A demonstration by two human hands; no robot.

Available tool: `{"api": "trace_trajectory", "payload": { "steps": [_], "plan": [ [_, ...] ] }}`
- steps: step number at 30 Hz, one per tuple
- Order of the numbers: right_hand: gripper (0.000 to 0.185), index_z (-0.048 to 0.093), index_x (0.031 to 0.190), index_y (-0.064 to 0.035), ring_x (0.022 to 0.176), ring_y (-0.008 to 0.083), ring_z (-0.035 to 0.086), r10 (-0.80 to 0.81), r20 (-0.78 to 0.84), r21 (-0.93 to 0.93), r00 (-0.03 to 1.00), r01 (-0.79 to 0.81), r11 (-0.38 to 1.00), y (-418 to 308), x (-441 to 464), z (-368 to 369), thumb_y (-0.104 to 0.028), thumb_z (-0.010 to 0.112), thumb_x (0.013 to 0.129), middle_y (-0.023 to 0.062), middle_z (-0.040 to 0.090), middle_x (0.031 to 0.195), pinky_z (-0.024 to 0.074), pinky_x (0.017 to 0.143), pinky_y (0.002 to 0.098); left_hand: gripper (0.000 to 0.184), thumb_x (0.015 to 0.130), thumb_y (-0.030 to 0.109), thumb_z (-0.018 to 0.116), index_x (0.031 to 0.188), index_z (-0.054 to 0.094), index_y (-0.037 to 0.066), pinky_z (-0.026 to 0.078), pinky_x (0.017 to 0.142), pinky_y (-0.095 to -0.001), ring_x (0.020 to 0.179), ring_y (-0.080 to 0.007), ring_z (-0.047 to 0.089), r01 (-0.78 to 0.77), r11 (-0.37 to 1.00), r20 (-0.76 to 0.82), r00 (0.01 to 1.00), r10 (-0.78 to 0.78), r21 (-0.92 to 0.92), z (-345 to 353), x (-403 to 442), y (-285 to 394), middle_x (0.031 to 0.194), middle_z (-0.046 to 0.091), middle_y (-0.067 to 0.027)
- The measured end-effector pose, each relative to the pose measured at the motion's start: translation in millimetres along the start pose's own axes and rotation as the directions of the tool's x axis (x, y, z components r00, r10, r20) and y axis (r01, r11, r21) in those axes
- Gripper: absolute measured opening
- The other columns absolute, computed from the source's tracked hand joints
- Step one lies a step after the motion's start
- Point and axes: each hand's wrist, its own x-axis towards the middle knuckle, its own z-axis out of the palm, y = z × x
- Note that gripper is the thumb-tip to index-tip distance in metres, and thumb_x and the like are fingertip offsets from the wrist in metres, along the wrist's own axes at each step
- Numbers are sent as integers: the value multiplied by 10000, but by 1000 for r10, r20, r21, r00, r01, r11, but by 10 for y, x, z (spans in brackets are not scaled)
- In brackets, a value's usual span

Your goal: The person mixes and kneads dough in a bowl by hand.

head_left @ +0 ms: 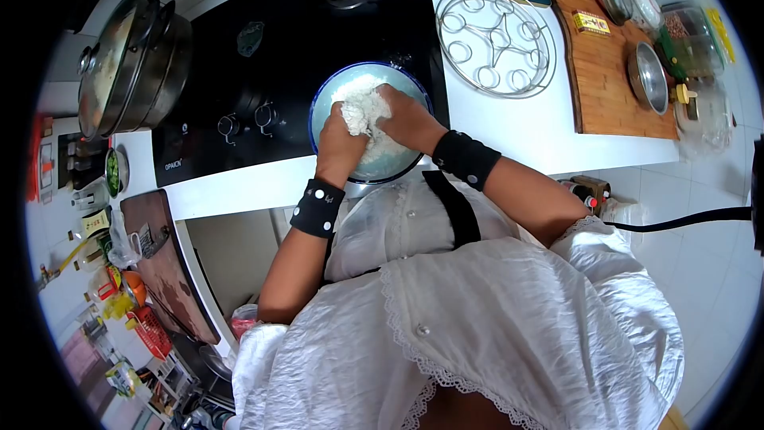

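Observation:
A blue-rimmed bowl stands at the front edge of the black stovetop, with white flour inside. Both hands are in the bowl, a black band round each wrist. My left hand is closed on a clump of floury dough at the left side. From the right, my right hand has its fingers curled into the same clump, close to the left one. The fingertips of both are partly covered by flour.
A stacked steamer pot stands left on the stovetop. Right of it are a round wire rack and a wooden board with a metal bowl. A dark cutting board lies at the lower left.

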Motion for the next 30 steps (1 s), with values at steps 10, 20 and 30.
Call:
{"api": "trace_trajectory", "payload": {
  "steps": [10, 20, 30],
  "plan": [
    [401, 457, 1115, 3, 1007, 275, 510, 126, 233, 521, 964, -233, 821, -307, -34, -353, -102, 514, 732, 191, 534, 1050, 388, 857, 316, 478, 639, -8, 580, 1099, 454, 24, 394, 833, -290, 977, -214, 497, -86, 981, -32, 996, 82, -176, -127, -60, 5, 1032, 517, -96],
    [483, 376, 1206, 35, 1121, 316, 416, 93, -108, 267, 990, -62, 962, 66, 134, 13, -174, 489, 786, 227, 423, 1207, 294, 974, 315, 687, 699, 2, 570, 1306, 250, 32, 396, 852, -271, 1049, -203, 454, 213, 832, 56, 975, -215, -512, -50, 44, 8, 1156, 445, -125],
    [547, 319, 1272, -25, 1144, 198, 371, 208, 259, 641, 943, -329, 694, -146, 60, -141, -375, 376, 856, 138, 382, 1245, 273, 958, 279, 592, 715, -31, 534, 1258, 302, 3, 442, 782, -263, 944, -198, 527, 309, 697, 245, 950, -194, -646, 82, 125, 104, 1072, 514, -113]
  ]
}}
